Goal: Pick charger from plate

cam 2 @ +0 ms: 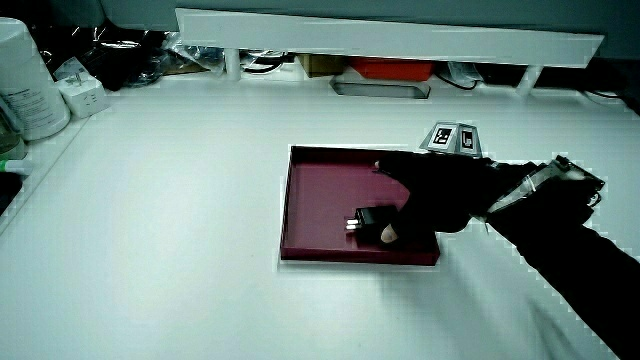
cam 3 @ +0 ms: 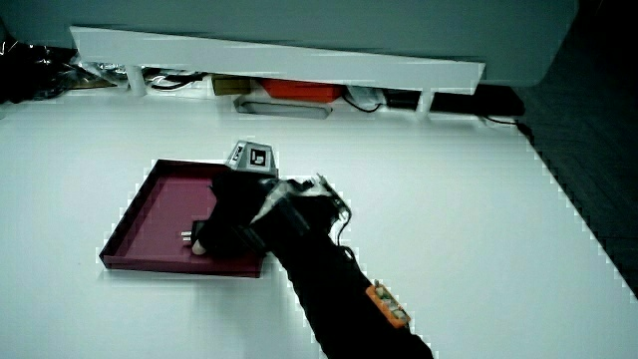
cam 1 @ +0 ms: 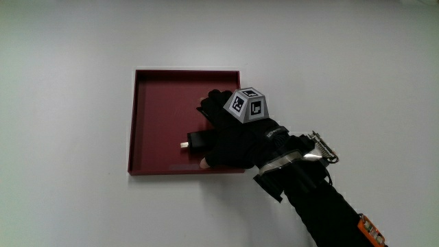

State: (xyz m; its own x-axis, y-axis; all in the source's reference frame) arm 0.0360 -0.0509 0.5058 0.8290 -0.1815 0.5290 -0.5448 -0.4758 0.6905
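Observation:
A dark red square plate [cam 1: 154,120] lies on the white table, also seen in both side views [cam 2: 315,195] [cam 3: 150,209]. A small black charger [cam 1: 195,142] with metal prongs sits in the plate near the rim closest to the person [cam 2: 362,219]. The gloved hand [cam 1: 230,134] is over the plate, fingers curled around the charger, thumb tip showing under it. The patterned cube [cam 1: 247,104] rides on the hand's back. In a side view [cam 3: 224,224] the hand covers most of the charger; only the prongs [cam 3: 185,236] show.
A low white partition [cam 2: 390,35] runs along the table's edge farthest from the person, with cables and a red box under it. A white jar [cam 2: 25,80] and a small white adapter [cam 2: 85,95] stand at the table's edge in a side view.

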